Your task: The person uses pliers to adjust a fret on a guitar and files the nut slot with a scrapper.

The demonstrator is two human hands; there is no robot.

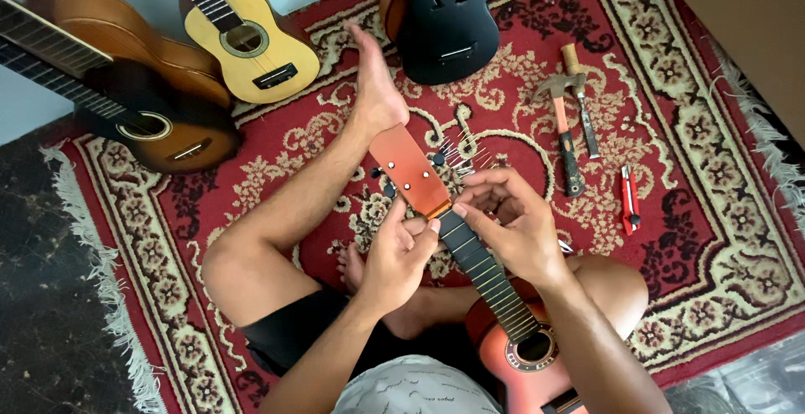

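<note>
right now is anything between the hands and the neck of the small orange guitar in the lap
Nothing visible is. Both the left hand and the right hand already touch the small orange guitar where its dark fretboard meets the headstock. The hammer and red cutter lie apart on the patterned red rug.

The lower body of the orange ukulele (520, 355) on my lap runs off the bottom edge, and my right forearm covers part of it. Where its neck meets the headstock, my left hand (398, 255) and right hand (511, 221) cover the nut; I cannot tell what my fingertips pinch there. The strings are too thin to make out. Above the orange ukulele, the black guitar (444, 20) loses its neck to the top edge. To its upper left, the dark brown guitar (126, 112) and yellow ukulele (247, 45) are cut off likewise.
</note>
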